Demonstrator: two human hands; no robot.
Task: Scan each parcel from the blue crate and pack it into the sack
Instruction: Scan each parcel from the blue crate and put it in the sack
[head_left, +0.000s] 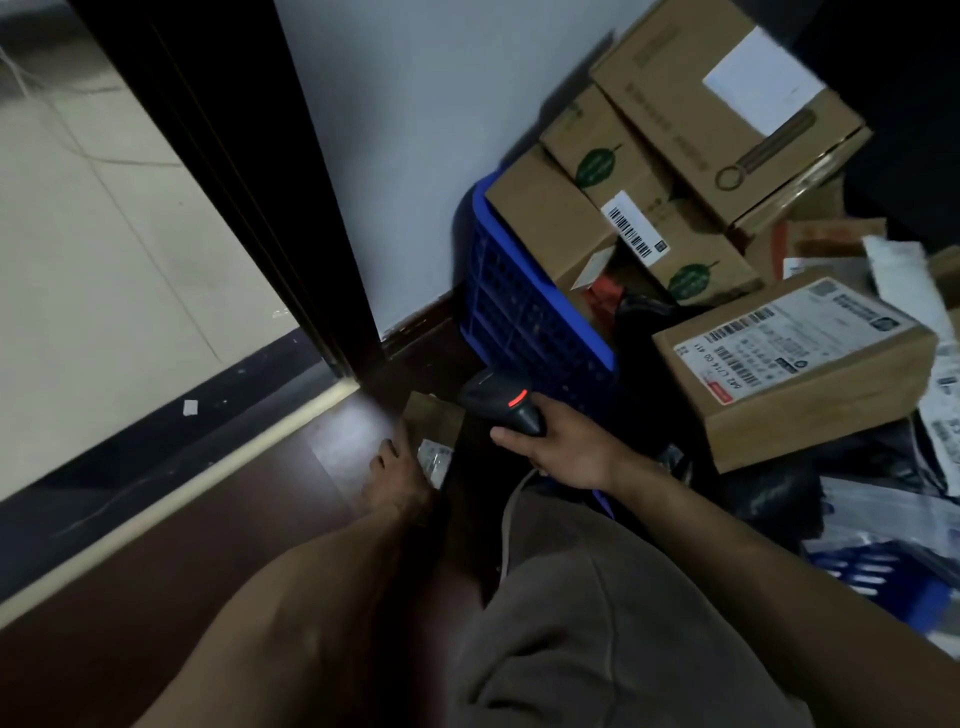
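Parcels (691, 249) are stacked in and above the blue crate (519, 312), which stands on the floor (208, 545) against the wall (415, 156). Several cardboard boxes are piled there, the largest box (727, 104) tilted on top. One labelled box (795, 364) lies apart from the crate, to its right, resting on dark bags (769, 493) with its shipping label facing up. Loose poly mailers (935, 415) lie at the far right.

Hand state: the right hand (566, 449) is wrapped round the grip of the scanner (501, 405), whose red indicator is lit. The scanner head points toward the floor just beside the crate's near corner, not at any label. Its cable (511, 514) trails back over the person's lap. The left hand is not in view, so its state cannot be reported.

Step in hand: judged as the interval before a scan. The scanner is held ready, but no parcel is presented to it.

Next move: the scanner head needs to be turned toward a barcode. The upward-facing label on the labelled box is the nearest clear target; the barcode strip on a leaf-printed box in the crate is another. A free hand will then be needed to lift the scanned parcel.

No sack can be identified with certainty; it must be located before packing.
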